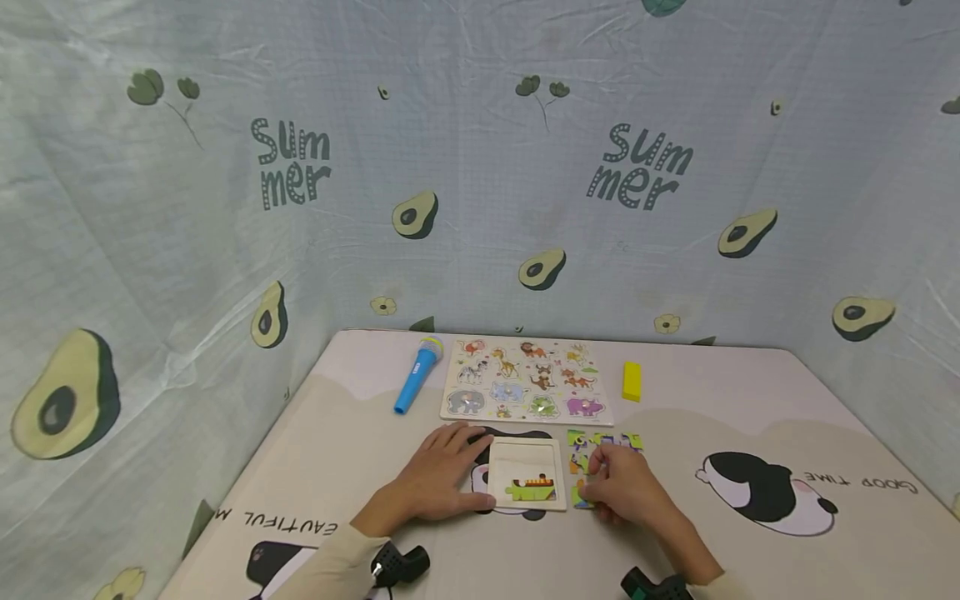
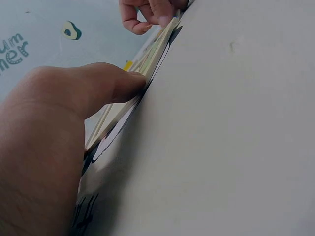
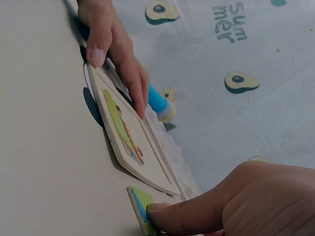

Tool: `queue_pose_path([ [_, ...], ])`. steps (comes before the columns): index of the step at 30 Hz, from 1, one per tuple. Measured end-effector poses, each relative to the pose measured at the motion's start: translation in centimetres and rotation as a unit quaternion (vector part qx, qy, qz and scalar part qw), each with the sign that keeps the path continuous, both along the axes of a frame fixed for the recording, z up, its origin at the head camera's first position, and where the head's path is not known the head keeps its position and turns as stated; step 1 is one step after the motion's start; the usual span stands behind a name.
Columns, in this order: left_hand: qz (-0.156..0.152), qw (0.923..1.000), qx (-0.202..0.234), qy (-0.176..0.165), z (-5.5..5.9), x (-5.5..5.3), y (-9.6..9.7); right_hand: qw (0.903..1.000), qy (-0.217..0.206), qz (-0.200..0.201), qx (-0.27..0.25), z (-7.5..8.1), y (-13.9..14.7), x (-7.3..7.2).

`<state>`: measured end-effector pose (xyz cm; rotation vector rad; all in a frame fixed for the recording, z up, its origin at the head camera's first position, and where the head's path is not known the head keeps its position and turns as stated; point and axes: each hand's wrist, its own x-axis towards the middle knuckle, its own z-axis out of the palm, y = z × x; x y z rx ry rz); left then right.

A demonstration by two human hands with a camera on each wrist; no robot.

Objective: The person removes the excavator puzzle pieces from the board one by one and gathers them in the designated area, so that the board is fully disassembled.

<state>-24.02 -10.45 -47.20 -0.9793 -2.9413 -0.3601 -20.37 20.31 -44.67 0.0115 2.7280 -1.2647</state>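
Note:
A square wooden puzzle tray lies in front of me, with some pieces forming a green strip and a train-like picture along its near side. My left hand rests at the tray's left side, fingers fairly straight, its thumb on the near corner and index finger by the far one. To the tray's right are several colourful puzzle pieces, partly hidden by my right hand. The right thumb and fingers pinch a green and blue puzzle piece close to the tray's right edge.
Behind the tray lies an animal puzzle board. A blue toy microphone is at its left and a yellow block at its right. A printed cloth hangs behind and beside the table.

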Motion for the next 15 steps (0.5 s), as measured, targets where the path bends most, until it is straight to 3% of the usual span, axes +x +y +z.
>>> queue_pose_path([
  [7, 0.007, 0.9999, 0.001, -0.009, 0.3, 0.1, 0.0, 0.9985, 0.03, -0.012, 0.044, 0.5, -0.5, 0.2],
  [10, 0.007, 0.9999, -0.001, -0.009, 0.3, 0.0, 0.1, 0.9967, 0.068, -0.005, 0.043, 0.6, -0.9, 0.3],
  [15, 0.006, 0.9999, -0.007, -0.01, 0.2, 0.0, 0.1, 0.988, 0.135, 0.073, 0.015, 0.7, -2.3, 0.6],
])
